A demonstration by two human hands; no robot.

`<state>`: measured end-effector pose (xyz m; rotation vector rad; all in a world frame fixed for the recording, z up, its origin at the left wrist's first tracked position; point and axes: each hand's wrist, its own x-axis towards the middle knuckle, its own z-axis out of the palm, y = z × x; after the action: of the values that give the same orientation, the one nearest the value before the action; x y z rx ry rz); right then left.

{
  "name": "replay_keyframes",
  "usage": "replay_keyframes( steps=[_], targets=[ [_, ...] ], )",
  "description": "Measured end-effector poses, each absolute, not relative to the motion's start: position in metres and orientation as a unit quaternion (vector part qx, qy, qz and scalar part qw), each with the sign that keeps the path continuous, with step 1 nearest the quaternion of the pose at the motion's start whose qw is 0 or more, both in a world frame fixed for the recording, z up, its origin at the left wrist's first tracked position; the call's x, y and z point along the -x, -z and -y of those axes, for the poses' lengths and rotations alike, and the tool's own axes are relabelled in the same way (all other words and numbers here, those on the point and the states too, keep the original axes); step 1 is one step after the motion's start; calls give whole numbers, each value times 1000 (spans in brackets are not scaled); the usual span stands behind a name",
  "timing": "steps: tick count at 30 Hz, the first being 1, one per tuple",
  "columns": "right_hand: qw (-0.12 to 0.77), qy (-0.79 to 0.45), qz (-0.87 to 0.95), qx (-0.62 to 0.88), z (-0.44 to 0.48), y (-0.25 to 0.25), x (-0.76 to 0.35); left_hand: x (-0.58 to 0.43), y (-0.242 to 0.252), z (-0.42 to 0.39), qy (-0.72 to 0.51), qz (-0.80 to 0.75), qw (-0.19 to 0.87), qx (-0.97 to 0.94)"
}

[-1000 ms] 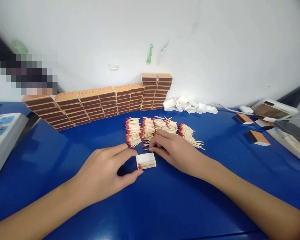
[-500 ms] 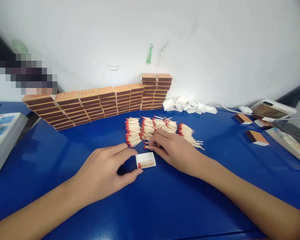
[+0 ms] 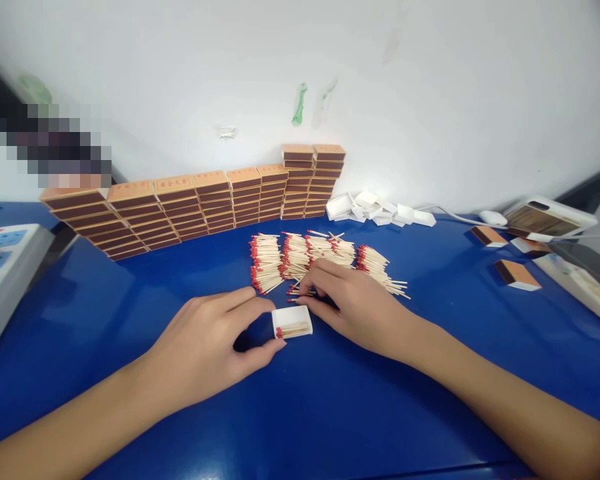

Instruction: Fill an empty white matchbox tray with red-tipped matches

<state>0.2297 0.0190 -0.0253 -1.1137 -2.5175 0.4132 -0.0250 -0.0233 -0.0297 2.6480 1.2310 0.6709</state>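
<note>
Evidently little has shifted in the last 1 second; at the centre of the frame, the right hand [image 3: 353, 300] has parted its thumb and index fingertips slightly beside a few loose matches [image 3: 293, 291], while the left hand [image 3: 210, 340] and the white tray [image 3: 290, 316] stay almost where they were; the matches inside [image 3: 296, 329] lie along the tray's near side, with much of its floor bare, so I judge that no further match has gone in over that span and that the filling is only partly done.

The left forearm enters from the lower left, palm side down, with the thumb at the tray's near left corner and the index finger at its far left corner, holding the tray between them on the blue table [image 3: 260, 427]; the right forearm enters from the lower right, its hand low over the table and its fingers curled in front of the match piles [image 3: 267, 263]; whether those fingertips pinch 1 match or merely touch it, I cannot tell.
</note>
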Motion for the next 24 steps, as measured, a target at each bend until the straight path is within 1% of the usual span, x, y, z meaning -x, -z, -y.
replay_keyframes(
  steps=[8, 15, 21, 24],
  targets=[
    [183, -137, 894, 386, -22, 28, -231, 25, 29, 23, -219, -415, 80, -880],
    [162, -134, 887, 411, -24, 25, -230, 26, 28, 22, -216, -423, 79, -876],
    [216, -121, 889, 386, -15, 15, -231, 25, 27, 21, -225, -424, 69, -875],
    [210, -121, 898, 367, -6, 16, -225, 25, 27, 21, -234, -417, 61, -876]
  ],
)
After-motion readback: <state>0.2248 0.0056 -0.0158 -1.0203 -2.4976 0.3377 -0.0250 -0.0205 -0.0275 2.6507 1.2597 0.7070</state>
